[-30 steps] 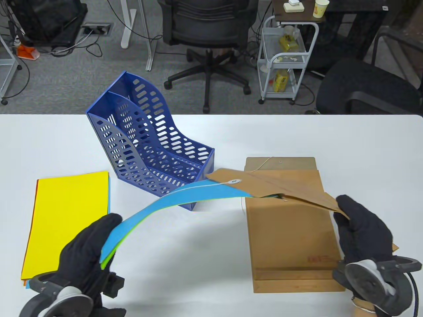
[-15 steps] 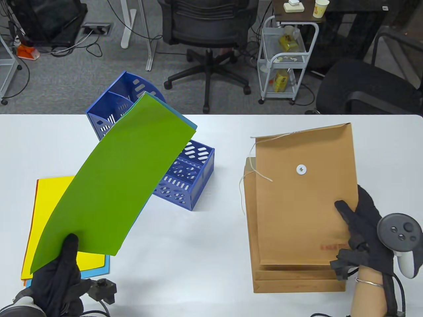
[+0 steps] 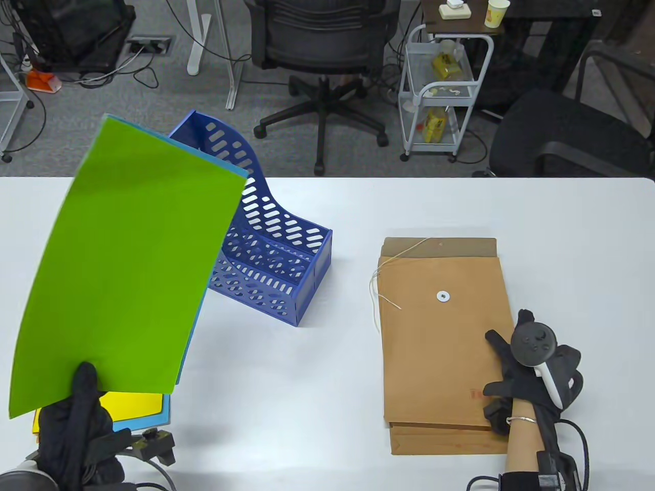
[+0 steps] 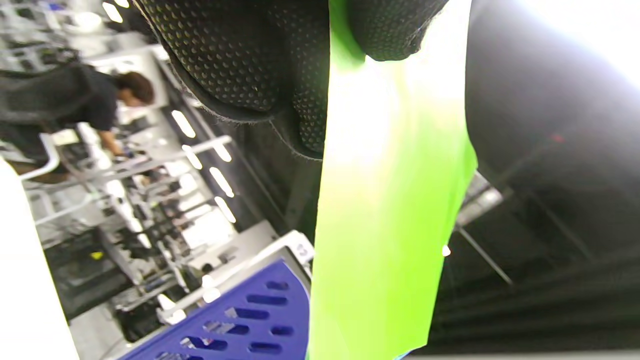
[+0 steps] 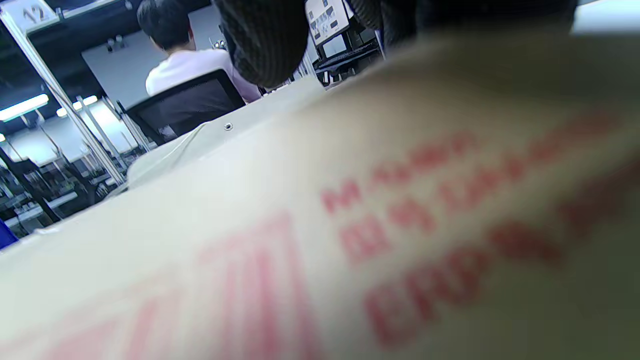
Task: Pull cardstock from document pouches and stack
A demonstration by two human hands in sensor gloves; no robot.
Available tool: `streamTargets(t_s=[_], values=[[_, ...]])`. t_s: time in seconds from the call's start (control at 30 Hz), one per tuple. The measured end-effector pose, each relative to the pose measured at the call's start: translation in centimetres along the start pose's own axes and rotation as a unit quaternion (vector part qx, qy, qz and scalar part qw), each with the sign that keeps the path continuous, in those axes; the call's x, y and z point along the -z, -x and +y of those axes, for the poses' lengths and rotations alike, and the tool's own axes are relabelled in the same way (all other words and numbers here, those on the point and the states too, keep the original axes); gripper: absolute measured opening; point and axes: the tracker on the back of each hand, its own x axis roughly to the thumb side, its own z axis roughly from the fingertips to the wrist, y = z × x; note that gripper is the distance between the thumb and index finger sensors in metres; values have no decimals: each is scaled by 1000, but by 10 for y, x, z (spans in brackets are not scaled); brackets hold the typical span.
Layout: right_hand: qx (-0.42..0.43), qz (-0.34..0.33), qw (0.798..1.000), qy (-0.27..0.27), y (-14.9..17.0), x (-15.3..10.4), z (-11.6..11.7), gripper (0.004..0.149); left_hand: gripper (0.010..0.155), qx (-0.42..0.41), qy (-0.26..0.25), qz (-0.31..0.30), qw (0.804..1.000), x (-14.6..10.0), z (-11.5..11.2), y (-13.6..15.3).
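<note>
My left hand (image 3: 82, 409) pinches the near edge of a green cardstock sheet (image 3: 128, 266) with a blue sheet behind it, and holds them raised and tilted above the cardstock stack (image 3: 135, 406), yellow on top. In the left wrist view the gloved fingers (image 4: 260, 65) clamp the green sheet (image 4: 385, 225). My right hand (image 3: 511, 373) rests palm down on the lower right of the top brown pouch (image 3: 440, 348), which lies flat on other pouches. The right wrist view shows the pouch (image 5: 350, 225) close under a fingertip (image 5: 265, 40).
A blue perforated file rack (image 3: 276, 255) stands at the table's middle, partly behind the raised sheets. A loose white string (image 3: 378, 291) hangs off the pouch's left edge. Chairs and a white cart (image 3: 445, 92) stand beyond the table's far edge.
My left hand pulled the blue and green sheets out of the pouch, flipped them green side up and swung them left over the stack. My right hand laid the pouch flat on the pile.
</note>
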Motion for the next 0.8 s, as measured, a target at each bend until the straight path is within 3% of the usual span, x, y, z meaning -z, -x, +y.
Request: streamTargets(t_s=[0.27, 0.57, 0.8], values=[[-9, -52, 995, 89, -10, -16, -23, 76, 41, -4, -59, 116, 992, 4, 13, 42], [33, -188, 978, 81, -23, -47, -39, 71, 42, 50, -53, 271, 960, 7, 5, 104], [30, -301, 949, 87, -46, -90, -49, 71, 42, 77, -26, 373, 924, 4, -6, 140]])
